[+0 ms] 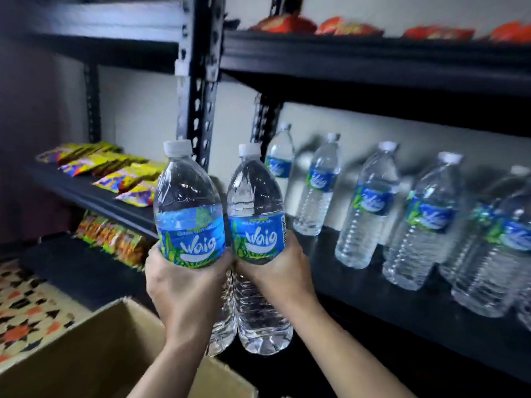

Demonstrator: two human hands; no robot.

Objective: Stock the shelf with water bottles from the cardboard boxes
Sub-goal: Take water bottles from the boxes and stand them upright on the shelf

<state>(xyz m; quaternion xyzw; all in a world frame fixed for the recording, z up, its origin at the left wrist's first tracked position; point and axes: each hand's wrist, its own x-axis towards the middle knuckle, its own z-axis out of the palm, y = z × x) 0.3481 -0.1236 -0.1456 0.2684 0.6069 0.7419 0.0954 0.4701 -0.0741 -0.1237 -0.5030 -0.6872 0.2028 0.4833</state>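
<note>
My left hand (184, 291) grips a clear water bottle (188, 202) with a blue label and white cap, held upright. My right hand (277, 272) grips a second, matching water bottle (254, 196) right beside it; the two bottles touch low down. Both are held in the air above an open cardboard box (94, 357) at the bottom left, in front of the black shelf (402, 314). Several more of the same bottles (370, 208) stand in a row on that shelf to the right.
Black metal uprights (201, 90) divide two shelving units. Yellow snack packets (115, 173) lie on the left shelf, orange packets (115, 239) below them, red packets (344, 28) on the top right shelf. A patterned floor (26, 317) shows at the left.
</note>
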